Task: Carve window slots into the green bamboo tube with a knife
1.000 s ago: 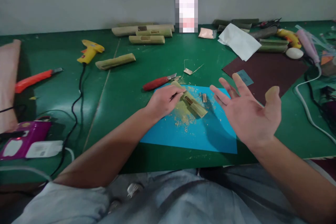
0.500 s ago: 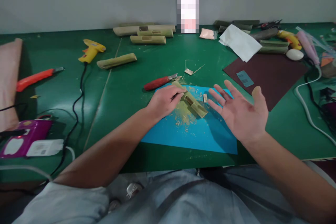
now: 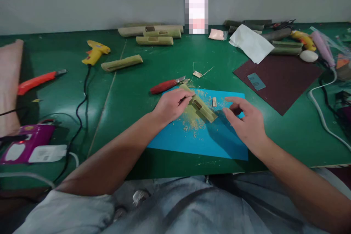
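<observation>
No writing, brand, number or sign can be read anywhere on the bench (image 3: 137, 80). The purple box (image 3: 24, 146) at the left edge carries a white patch, and the flat white pack (image 3: 48, 153) beside it has a small dark mark, but both are too blurred to make out. The small blue-grey card (image 3: 256, 81) on the dark sheet (image 3: 285, 76) shows faint lines that cannot be read either.
</observation>
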Tool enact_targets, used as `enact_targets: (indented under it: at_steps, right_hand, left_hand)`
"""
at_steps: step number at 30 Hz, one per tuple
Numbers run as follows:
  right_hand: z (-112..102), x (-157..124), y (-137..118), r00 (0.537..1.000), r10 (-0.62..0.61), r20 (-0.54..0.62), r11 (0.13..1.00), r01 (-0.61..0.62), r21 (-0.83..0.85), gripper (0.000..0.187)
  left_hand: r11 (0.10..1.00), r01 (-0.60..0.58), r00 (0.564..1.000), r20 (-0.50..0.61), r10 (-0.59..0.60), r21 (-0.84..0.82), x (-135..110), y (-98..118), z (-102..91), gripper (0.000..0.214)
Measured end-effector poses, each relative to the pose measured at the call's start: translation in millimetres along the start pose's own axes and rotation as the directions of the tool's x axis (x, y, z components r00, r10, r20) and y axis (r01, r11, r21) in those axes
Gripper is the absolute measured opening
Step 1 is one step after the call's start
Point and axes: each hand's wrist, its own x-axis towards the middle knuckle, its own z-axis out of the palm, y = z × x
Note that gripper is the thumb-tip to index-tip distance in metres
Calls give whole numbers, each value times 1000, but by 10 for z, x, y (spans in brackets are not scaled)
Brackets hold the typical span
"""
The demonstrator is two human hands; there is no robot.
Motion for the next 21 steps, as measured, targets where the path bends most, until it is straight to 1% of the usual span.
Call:
enact_targets:
  at_steps: [2, 4, 5, 8, 9, 11, 12, 14, 15, 16, 17, 21]
  right_hand:
    - [-32, 36, 31, 999, -54, 7, 988, 54, -147, 23]
    - [-69, 89, 61, 994, -109, 4, 961, 107, -254, 13]
    - [-86, 118, 76, 991, -132, 7, 946, 128, -299, 13]
    - [-131, 198, 123, 986, -161, 37, 912, 163, -376, 15]
    - [-143, 222, 137, 984, -168, 53, 907, 175, -384, 14]
    - [-162, 264, 160, 976, -201, 83, 888, 217, -405, 5]
    - [-168, 282, 167, 970, -224, 92, 875, 242, -420, 12]
    - [-175, 308, 170, 958, -269, 96, 849, 283, -445, 39]
    - [-176, 314, 167, 957, -275, 93, 844, 287, -454, 49]
    - [-176, 316, 163, 959, -269, 88, 845, 279, -456, 54]
    - [-174, 312, 158, 962, -260, 86, 850, 270, -453, 56]
    - [-161, 270, 140, 974, -214, 80, 859, 226, -459, 51]
  left_hand:
    - [1000, -2, 1000, -1, 2, 4, 1, -1, 1, 20]
    - [1000, -6, 1000, -5, 6, 6, 3, -2, 0, 20]
    - [1000, -9, 1000, -7, 9, 5, 4, -2, -1, 20]
    - [1000, -11, 1000, -7, 11, -1, 6, 0, -5, 20]
    - [1000, -9, 1000, -7, 9, -1, 6, 1, -6, 20]
    - [1000, -4, 1000, -4, 4, 2, 6, 3, -8, 19]
    - [1000, -3, 1000, -3, 3, 4, 6, 4, -9, 19]
    - [1000, 0, 1000, -4, 0, 7, 6, 6, -10, 19]
    - [1000, 0, 1000, -3, 0, 7, 5, 6, -10, 19]
    - [1000, -1, 1000, 0, 1, 6, 4, 6, -9, 20]
    - [1000, -1, 1000, 1, 1, 7, 4, 5, -8, 20]
    - [1000, -10, 1000, -2, 10, 3, 1, 3, -4, 20]
